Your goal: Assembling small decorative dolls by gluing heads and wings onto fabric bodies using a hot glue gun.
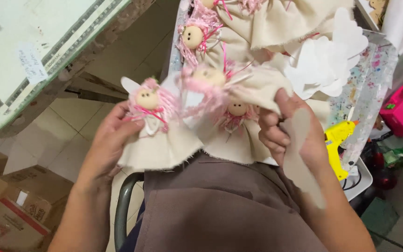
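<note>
Cluttered worktable (364,88) — five pink-haired dolls (201,37); left hand (110,140) pinches one doll (152,126), right hand (288,135) grips cloth (262,88).

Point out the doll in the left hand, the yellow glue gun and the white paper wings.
doll (148,99), head view, on its round face
yellow glue gun (336,136), head view, on its body
white paper wings (325,63), head view, on the stack's middle

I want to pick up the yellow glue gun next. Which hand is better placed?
Probably the right hand: it is beside the yellow glue gun, though it pinches cream fabric. The left hand holds a doll.
</note>
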